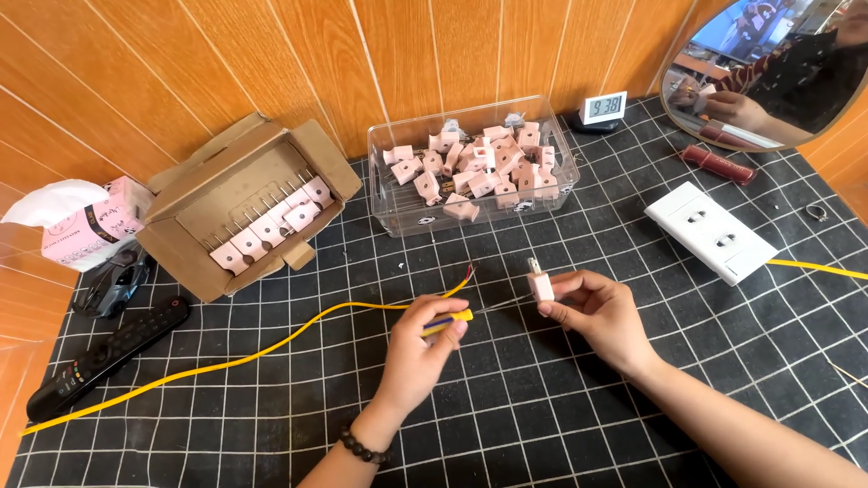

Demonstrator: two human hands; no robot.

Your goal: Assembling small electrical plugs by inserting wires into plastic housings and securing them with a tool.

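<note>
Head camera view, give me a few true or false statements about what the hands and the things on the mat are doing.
1. The right hand holds a small pink plug. True.
2. The left hand is empty. False: it holds a yellow-handled screwdriver.
3. The clear plastic box holds many pink plugs. True.
4. The white socket strip lies inside the cardboard box. False: it lies on the black grid mat, to the right.
5. A yellow cable runs across the mat from the left. True.
6. The black remote rests on the tissue pack. False: it lies on the mat, apart from it.
</note>
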